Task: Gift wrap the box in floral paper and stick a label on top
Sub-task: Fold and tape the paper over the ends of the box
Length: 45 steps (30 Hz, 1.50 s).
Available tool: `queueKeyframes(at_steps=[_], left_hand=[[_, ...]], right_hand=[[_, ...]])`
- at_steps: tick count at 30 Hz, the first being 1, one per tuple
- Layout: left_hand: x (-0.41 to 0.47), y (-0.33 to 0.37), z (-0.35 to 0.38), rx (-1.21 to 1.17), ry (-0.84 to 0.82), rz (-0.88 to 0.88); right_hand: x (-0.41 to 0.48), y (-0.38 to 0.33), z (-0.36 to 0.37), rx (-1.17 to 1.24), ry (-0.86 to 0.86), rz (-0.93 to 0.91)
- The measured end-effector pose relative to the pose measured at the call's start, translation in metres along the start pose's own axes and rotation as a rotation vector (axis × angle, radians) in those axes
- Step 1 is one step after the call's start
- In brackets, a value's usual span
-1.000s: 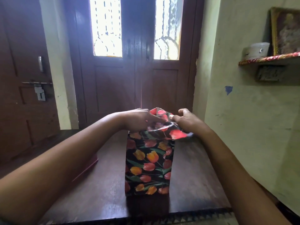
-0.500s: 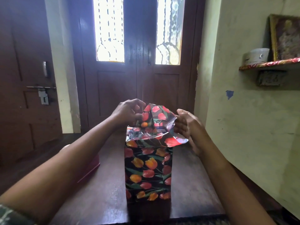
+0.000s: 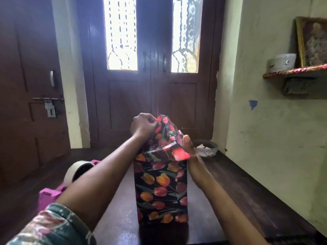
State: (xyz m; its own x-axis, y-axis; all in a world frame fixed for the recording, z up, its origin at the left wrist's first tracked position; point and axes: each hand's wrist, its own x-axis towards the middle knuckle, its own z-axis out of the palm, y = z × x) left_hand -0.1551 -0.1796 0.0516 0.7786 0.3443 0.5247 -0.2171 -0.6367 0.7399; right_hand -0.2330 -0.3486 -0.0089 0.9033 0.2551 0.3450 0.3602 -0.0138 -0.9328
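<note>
1. The box (image 3: 160,188) stands upright near the middle of the dark wooden counter (image 3: 238,183). Its sides are already covered in floral paper (image 3: 166,128), and the top end is not yet closed, with a flap rising to a peak above it.
2. The left hand (image 3: 143,125) has a tight grip: its curled fingers pinch the peak of that flap and hold it up over the far edge of the box.
3. The right hand (image 3: 194,167) lies against the upper right corner, its thumb (image 3: 186,142) pressed on the folded paper. Its fingers are hidden behind the box, so we cannot tell how far that grip is closed or whether it holds anything.
4. We judge the first risk to be a tear. The paper looks thin and glossy, and pulling the peak hard against the pinned corner could split the crease.
5. If the thumb slips, the side fold may spring open and leave a loose, lumpy end.
6. The box is tall and narrow, so a sideways tug on the flap could tip it.
7. Both hands are busy, and the pink tape dispenser (image 3: 76,171) sits off to the left while another roll (image 3: 206,146) lies beyond the right hand. Letting go to reach either could undo the fold.
8. We see no label. A bumpy top would make one sit badly.
</note>
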Motion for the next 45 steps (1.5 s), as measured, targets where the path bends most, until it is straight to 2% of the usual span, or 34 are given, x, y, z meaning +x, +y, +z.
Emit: queueKeyframes(at_steps=[2, 4, 6, 7, 9, 11, 12, 16, 17, 19, 22, 26, 28, 33, 37, 42, 45], left_hand=[[0.0, 0.004, 0.002, -0.023, 0.085, 0.079], [0.003, 0.007, -0.005, -0.129, 0.159, 0.099], [0.003, 0.007, -0.021, -0.175, 0.116, 0.135], [0.0, 0.005, -0.031, -0.157, 0.023, 0.185], [-0.01, 0.003, -0.058, -0.088, -0.322, 0.27], [-0.025, 0.0, -0.082, -0.03, -0.705, 0.22], [-0.032, -0.003, -0.091, -0.026, -0.819, 0.183], [-0.046, -0.007, -0.111, -0.296, -1.018, 0.034], [-0.05, -0.003, -0.113, -0.305, -1.09, 0.033], [-0.058, 0.0, -0.111, -0.163, -1.169, 0.141], [-0.071, 0.009, -0.104, -0.044, -1.021, 0.257], [-0.082, 0.014, -0.091, -0.181, -0.777, 0.437], [-0.081, 0.011, -0.084, -0.311, -0.678, 0.375], [-0.084, 0.005, -0.073, -0.544, -0.467, 0.035], [-0.083, 0.001, -0.067, -0.603, -0.433, -0.036], [-0.083, 0.004, -0.071, -0.528, -0.466, 0.07], [-0.076, -0.002, -0.077, -0.382, -0.583, 0.196]], right_hand=[[0.003, 0.005, -0.001, 0.008, -0.025, -0.085], [0.003, 0.007, -0.001, 0.075, -0.067, -0.083], [0.003, 0.009, -0.004, 0.07, -0.062, -0.112], [0.002, 0.01, -0.006, 0.067, -0.062, -0.135], [0.003, 0.012, -0.009, 0.061, -0.025, -0.145], [0.006, 0.013, -0.012, 0.028, -0.008, -0.164], [0.006, 0.013, -0.011, 0.018, -0.006, -0.162], [0.011, 0.004, -0.005, 0.021, -0.044, -0.145], [0.012, 0.002, -0.003, 0.014, -0.054, -0.128], [0.01, -0.004, 0.001, 0.05, -0.07, -0.113], [0.009, -0.004, 0.0, 0.079, -0.057, -0.114], [0.007, -0.004, 0.0, 0.097, -0.021, -0.069], [0.005, -0.004, 0.001, 0.088, -0.004, -0.079], [-0.001, 0.0, 0.006, 0.062, 0.003, -0.127], [0.001, 0.006, 0.009, -0.14, 0.044, -0.176], [-0.003, 0.003, 0.008, -0.32, 0.098, -0.237], [-0.004, 0.001, 0.006, -0.332, 0.266, -0.315]])
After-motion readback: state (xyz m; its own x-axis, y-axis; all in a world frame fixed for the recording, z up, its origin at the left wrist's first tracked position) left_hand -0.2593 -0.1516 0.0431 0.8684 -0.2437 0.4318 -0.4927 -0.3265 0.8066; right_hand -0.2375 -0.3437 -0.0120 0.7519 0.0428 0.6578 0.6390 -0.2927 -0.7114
